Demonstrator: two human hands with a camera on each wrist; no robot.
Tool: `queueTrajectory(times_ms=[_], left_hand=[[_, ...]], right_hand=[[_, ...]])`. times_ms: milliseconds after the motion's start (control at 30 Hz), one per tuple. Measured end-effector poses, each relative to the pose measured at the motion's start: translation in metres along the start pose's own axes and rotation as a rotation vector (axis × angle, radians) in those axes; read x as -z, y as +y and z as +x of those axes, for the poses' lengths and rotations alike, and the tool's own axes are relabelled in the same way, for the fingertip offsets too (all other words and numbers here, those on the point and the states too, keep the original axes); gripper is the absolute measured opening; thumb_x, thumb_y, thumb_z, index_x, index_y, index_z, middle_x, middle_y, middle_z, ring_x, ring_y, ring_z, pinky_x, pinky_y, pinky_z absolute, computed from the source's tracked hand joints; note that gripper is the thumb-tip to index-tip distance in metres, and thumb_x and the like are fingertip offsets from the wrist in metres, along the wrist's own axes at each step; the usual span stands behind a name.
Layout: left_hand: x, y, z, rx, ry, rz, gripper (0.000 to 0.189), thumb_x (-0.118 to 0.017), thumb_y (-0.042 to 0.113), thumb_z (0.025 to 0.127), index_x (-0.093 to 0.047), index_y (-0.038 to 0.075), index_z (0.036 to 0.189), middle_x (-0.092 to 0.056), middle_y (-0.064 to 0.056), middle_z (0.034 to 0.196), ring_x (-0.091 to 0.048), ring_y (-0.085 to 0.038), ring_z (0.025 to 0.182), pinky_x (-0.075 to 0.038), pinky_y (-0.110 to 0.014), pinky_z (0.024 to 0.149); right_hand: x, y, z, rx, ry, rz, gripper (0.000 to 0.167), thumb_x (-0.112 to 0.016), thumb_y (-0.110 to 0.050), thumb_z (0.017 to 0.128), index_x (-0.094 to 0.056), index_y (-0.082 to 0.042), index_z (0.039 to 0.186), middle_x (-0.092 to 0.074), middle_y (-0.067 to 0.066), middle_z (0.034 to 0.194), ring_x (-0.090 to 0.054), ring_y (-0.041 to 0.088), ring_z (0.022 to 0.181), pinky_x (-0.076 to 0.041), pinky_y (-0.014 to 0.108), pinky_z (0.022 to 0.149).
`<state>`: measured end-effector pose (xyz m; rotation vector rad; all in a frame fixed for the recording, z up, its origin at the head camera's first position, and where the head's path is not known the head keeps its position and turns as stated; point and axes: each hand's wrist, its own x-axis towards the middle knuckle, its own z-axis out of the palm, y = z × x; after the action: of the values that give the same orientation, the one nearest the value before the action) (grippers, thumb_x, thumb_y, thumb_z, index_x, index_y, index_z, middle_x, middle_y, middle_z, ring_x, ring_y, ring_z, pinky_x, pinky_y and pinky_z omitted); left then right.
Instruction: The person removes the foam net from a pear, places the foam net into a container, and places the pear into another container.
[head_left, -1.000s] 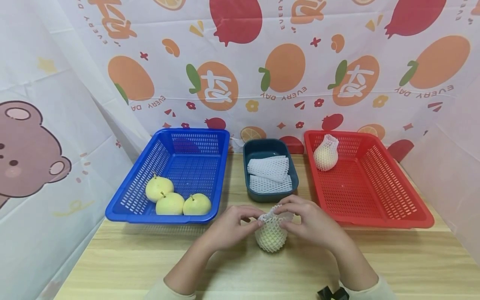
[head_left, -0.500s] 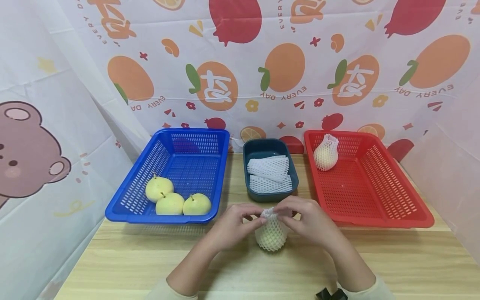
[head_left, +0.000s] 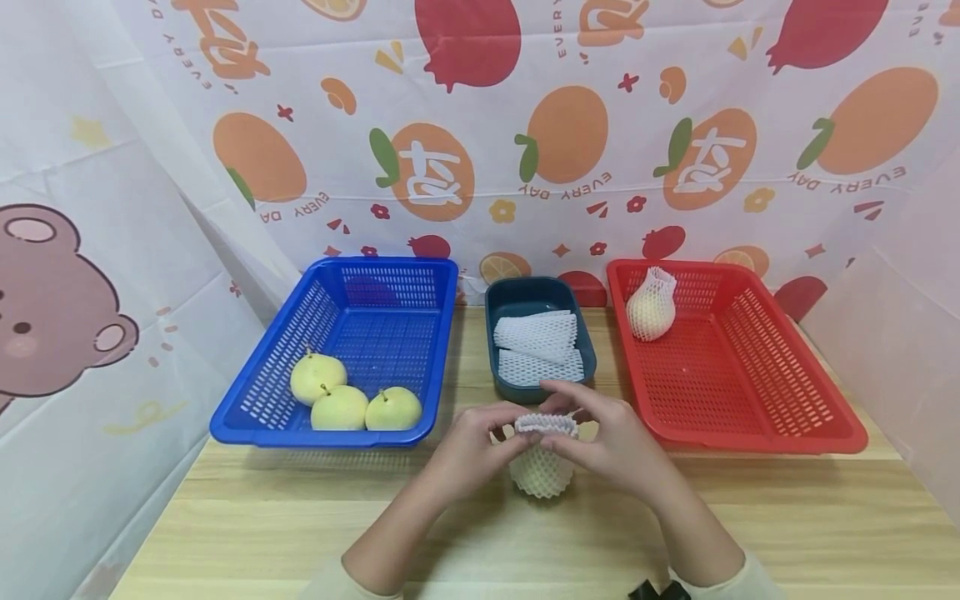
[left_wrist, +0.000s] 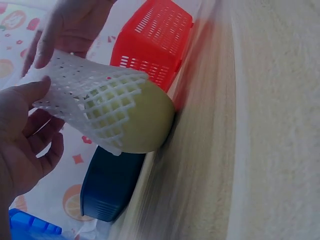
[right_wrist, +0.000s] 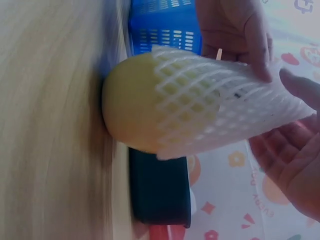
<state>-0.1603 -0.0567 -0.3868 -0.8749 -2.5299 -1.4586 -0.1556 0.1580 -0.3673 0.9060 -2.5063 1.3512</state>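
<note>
A yellow pear (left_wrist: 152,117) stands on the table with a white foam net sleeve (head_left: 543,467) over its upper part. The wrist views show its lower part bare, and the sleeve rises past its top. My left hand (head_left: 472,446) pinches the left side of the sleeve's rim between thumb and fingers. Opposite it, my right hand (head_left: 611,442) grips the right side of the rim. Between the two hands the mouth of the sleeve is spread wide. The fingertips inside the rim are partly hidden in the head view.
Several things stand behind the hands: a blue basket (head_left: 375,333) with three pears (head_left: 341,408) at left, a dark teal bin (head_left: 528,292) with folded foam sleeves (head_left: 536,337), and a red basket (head_left: 720,367) at right holding a net-covered pear (head_left: 651,308).
The sleeve's mouth was narrow and bunched between my fingers; now it is pulled wider, its rim facing up. My right fingers have shifted along the rim. The pear stays in place.
</note>
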Motion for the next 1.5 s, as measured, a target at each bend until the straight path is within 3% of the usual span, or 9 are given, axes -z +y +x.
queueTrajectory(times_ms=[167, 333, 533, 700, 800, 1000, 1133, 1267, 1500], left_hand=[[0.000, 0.000, 0.000, 0.000, 0.050, -0.030, 0.014, -0.075, 0.019, 0.087, -0.076, 0.014, 0.101, -0.074, 0.004, 0.095, -0.062, -0.004, 0.078, -0.054, -0.023, 0.065], [0.003, 0.001, 0.000, 0.050, 0.083, -0.078, 0.014, -0.074, 0.024, 0.088, -0.076, 0.017, 0.100, -0.073, 0.006, 0.093, -0.062, -0.007, 0.076, -0.055, -0.025, 0.066], [0.006, 0.000, 0.000, 0.079, 0.047, -0.099, 0.021, -0.077, 0.026, 0.086, -0.075, 0.017, 0.105, -0.072, 0.005, 0.098, -0.063, -0.012, 0.081, -0.056, -0.027, 0.068], [0.005, -0.006, -0.001, 0.089, -0.037, -0.030, 0.031, -0.081, 0.031, 0.081, -0.072, 0.021, 0.110, -0.069, 0.009, 0.103, -0.059, -0.007, 0.086, -0.054, -0.026, 0.065], [0.004, -0.009, -0.002, 0.086, -0.043, -0.001, 0.028, -0.080, 0.030, 0.082, -0.073, 0.022, 0.107, -0.069, 0.010, 0.103, -0.057, -0.005, 0.085, -0.052, -0.026, 0.064], [0.003, -0.010, -0.001, 0.063, 0.036, 0.003, 0.015, -0.077, 0.024, 0.085, -0.076, 0.019, 0.099, -0.072, 0.007, 0.095, -0.056, -0.004, 0.073, -0.047, -0.022, 0.058], [0.005, -0.007, 0.000, 0.108, 0.102, -0.027, 0.013, -0.077, 0.022, 0.085, -0.076, 0.018, 0.097, -0.073, 0.007, 0.095, -0.055, -0.007, 0.069, -0.047, -0.022, 0.057], [0.005, -0.006, 0.001, 0.168, 0.149, -0.097, 0.014, -0.077, 0.023, 0.085, -0.077, 0.017, 0.099, -0.074, 0.004, 0.103, -0.059, -0.009, 0.074, -0.051, -0.025, 0.060], [0.000, -0.008, 0.003, 0.172, 0.163, -0.172, 0.016, -0.078, 0.026, 0.084, -0.079, 0.016, 0.096, -0.074, 0.002, 0.099, -0.060, -0.008, 0.077, -0.054, -0.026, 0.062]], right_hand=[[0.000, 0.004, 0.001, -0.137, -0.091, -0.018, 0.056, -0.083, -0.030, 0.080, -0.063, -0.018, 0.130, -0.071, -0.004, 0.116, -0.065, 0.010, 0.097, -0.057, 0.027, 0.080], [-0.001, 0.009, 0.000, -0.201, -0.139, -0.005, 0.038, -0.082, -0.032, 0.081, -0.071, -0.018, 0.115, -0.073, -0.007, 0.103, -0.066, 0.008, 0.089, -0.057, 0.026, 0.077], [-0.003, 0.011, 0.000, -0.168, -0.078, -0.001, 0.025, -0.081, -0.020, 0.082, -0.074, -0.016, 0.106, -0.074, -0.005, 0.096, -0.067, 0.006, 0.083, -0.058, 0.026, 0.075], [-0.005, 0.012, -0.001, -0.116, 0.023, -0.015, 0.025, -0.082, -0.016, 0.080, -0.076, -0.014, 0.104, -0.076, -0.003, 0.096, -0.069, 0.006, 0.087, -0.059, 0.027, 0.076], [-0.006, 0.013, -0.001, -0.137, 0.053, 0.002, 0.028, -0.083, -0.016, 0.079, -0.076, -0.015, 0.105, -0.076, -0.004, 0.098, -0.069, 0.006, 0.088, -0.059, 0.027, 0.075], [-0.003, 0.011, -0.001, -0.185, 0.045, -0.013, 0.036, -0.083, -0.026, 0.080, -0.072, -0.016, 0.113, -0.074, -0.006, 0.101, -0.068, 0.007, 0.089, -0.058, 0.029, 0.076], [0.000, 0.011, 0.000, -0.199, 0.033, -0.011, 0.047, -0.082, -0.029, 0.080, -0.068, -0.015, 0.122, -0.074, -0.003, 0.104, -0.068, 0.010, 0.089, -0.059, 0.034, 0.078], [0.001, 0.013, 0.000, -0.210, 0.021, 0.013, 0.051, -0.081, -0.033, 0.082, -0.066, -0.014, 0.126, -0.073, -0.001, 0.107, -0.068, 0.012, 0.091, -0.059, 0.038, 0.080], [-0.006, 0.010, 0.002, -0.199, -0.008, 0.050, 0.043, -0.080, -0.032, 0.082, -0.069, -0.014, 0.119, -0.074, -0.002, 0.105, -0.068, 0.009, 0.090, -0.058, 0.027, 0.076]])
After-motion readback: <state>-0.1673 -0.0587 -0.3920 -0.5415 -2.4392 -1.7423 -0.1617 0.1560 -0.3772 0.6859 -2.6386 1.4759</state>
